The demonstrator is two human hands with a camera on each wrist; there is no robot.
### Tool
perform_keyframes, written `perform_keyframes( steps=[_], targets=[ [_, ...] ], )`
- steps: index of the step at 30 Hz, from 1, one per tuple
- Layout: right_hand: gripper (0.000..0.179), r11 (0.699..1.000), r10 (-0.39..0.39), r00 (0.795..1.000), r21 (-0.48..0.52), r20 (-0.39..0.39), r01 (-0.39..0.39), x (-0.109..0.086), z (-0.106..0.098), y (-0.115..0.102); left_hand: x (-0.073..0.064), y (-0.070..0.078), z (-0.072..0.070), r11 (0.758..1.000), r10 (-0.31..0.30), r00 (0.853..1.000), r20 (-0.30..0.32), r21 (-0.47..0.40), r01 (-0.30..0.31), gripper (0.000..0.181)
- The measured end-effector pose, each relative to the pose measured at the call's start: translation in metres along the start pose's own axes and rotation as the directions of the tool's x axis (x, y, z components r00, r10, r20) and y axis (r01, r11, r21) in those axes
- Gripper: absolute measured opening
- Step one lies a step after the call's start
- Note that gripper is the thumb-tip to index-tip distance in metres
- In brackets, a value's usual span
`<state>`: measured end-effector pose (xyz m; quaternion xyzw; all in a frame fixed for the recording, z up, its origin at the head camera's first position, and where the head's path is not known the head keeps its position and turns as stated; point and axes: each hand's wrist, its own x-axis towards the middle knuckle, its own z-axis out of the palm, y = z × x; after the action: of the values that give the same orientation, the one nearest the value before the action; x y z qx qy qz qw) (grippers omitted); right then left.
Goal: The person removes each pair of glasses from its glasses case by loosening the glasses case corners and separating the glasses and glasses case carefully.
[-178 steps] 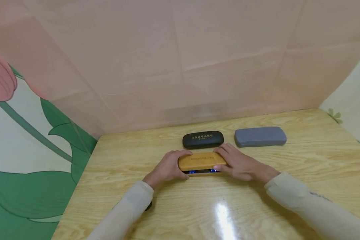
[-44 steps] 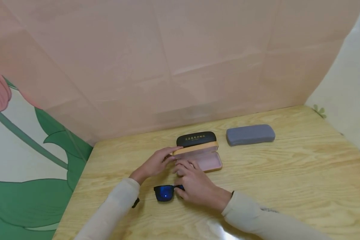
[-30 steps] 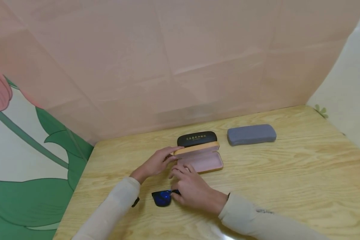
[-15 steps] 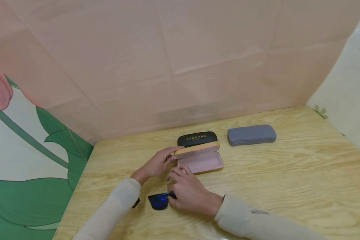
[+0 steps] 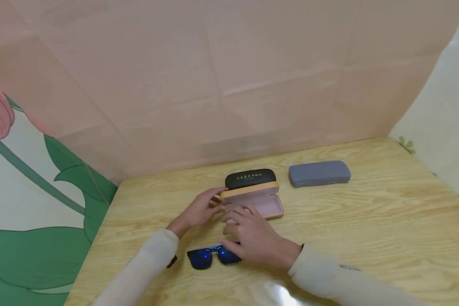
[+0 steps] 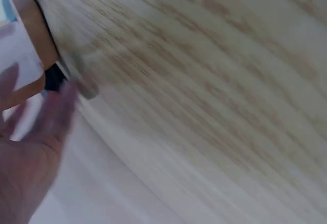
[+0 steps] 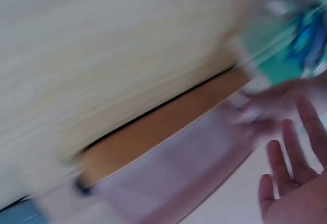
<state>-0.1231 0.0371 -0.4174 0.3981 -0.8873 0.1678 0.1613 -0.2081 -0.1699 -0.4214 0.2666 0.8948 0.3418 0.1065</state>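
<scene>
An orange glasses case (image 5: 248, 192) with a pinkish lining stands with its lid raised on the wooden table. My left hand (image 5: 196, 210) holds its left end, fingers by the lid's corner and thumb at the lower half. In the left wrist view those fingers are blurred beside the case's end. A pair of sunglasses (image 5: 200, 258) with blue mirrored lenses lies in front of the case. My right hand (image 5: 256, 238) hovers between them, its thumb overlapping the right lens. The right wrist view shows the right hand's fingers (image 7: 280, 165) spread, with nothing in them.
Right behind the orange case's lid lies a closed black glasses case (image 5: 250, 178) with gold lettering. A closed grey-blue glasses case (image 5: 319, 173) rests farther right. The pink backdrop (image 5: 168, 106) rises at the table's far edge.
The orange case went from closed to opened, and the sunglasses came out onto the table. Within the last half second my right hand let go of them and moved up and right; my left stayed put.
</scene>
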Motion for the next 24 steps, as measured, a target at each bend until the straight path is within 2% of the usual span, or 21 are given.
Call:
perform_keyframes(
  steps=[3, 5, 7, 9, 11, 12, 14, 17, 19, 21, 24],
  targets=[
    [0.027, 0.999, -0.032, 0.989, -0.026, -0.143, 0.029, -0.009, -0.008, 0.031, -0.002, 0.001, 0.002, 0.999, -0.053, 0.999, -0.006, 0.007, 0.053, 0.054],
    [0.028, 0.997, -0.075, 0.963, -0.053, -0.259, 0.063, -0.014, -0.014, 0.053, -0.003, 0.001, 0.005, 0.996, -0.085, 0.996, 0.003, -0.003, 0.085, 0.060],
    [0.031, 0.994, -0.102, 0.930, -0.072, -0.353, 0.081, -0.018, -0.020, 0.072, -0.003, 0.003, 0.008, 0.994, -0.111, 0.994, 0.009, -0.009, 0.111, 0.075],
    [0.030, 0.994, -0.103, 0.904, -0.074, -0.415, 0.079, -0.020, -0.025, 0.087, -0.002, 0.004, 0.011, 0.992, -0.129, 0.992, 0.008, -0.004, 0.129, 0.092],
    [0.025, 0.996, -0.071, 0.895, -0.072, -0.441, 0.043, -0.022, -0.028, 0.100, -0.001, 0.005, 0.014, 0.990, -0.139, 0.990, 0.005, -0.011, 0.139, 0.107],
    [0.022, 0.998, -0.042, 0.897, -0.062, -0.441, 0.017, -0.023, -0.029, 0.105, 0.000, 0.005, 0.016, 0.990, -0.139, 0.990, 0.003, -0.015, 0.139, 0.113],
    [0.016, 0.998, 0.031, 0.913, -0.036, -0.406, -0.050, -0.024, -0.030, 0.112, 0.001, 0.006, 0.019, 0.991, -0.131, 0.991, 0.000, -0.030, 0.131, 0.117],
    [0.020, 0.987, 0.149, 0.943, -0.016, -0.296, -0.161, -0.024, -0.030, 0.118, 0.002, 0.007, 0.021, 0.992, -0.115, 0.993, -0.020, -0.050, 0.114, 0.112],
    [0.027, 0.975, 0.216, 0.954, 0.001, -0.209, -0.221, -0.024, -0.031, 0.120, 0.002, 0.007, 0.021, 0.993, -0.115, 0.993, -0.033, -0.043, 0.114, 0.105],
    [0.034, 0.962, 0.273, 0.953, 0.023, -0.133, -0.273, -0.023, -0.031, 0.122, 0.001, 0.007, 0.021, 0.993, -0.118, 0.992, -0.037, -0.036, 0.116, 0.098],
    [0.043, 0.930, 0.362, 0.932, 0.080, -0.021, -0.359, -0.023, -0.031, 0.123, 0.000, 0.007, 0.022, 0.991, -0.124, 0.992, -0.026, -0.044, 0.123, 0.091]
  ],
)
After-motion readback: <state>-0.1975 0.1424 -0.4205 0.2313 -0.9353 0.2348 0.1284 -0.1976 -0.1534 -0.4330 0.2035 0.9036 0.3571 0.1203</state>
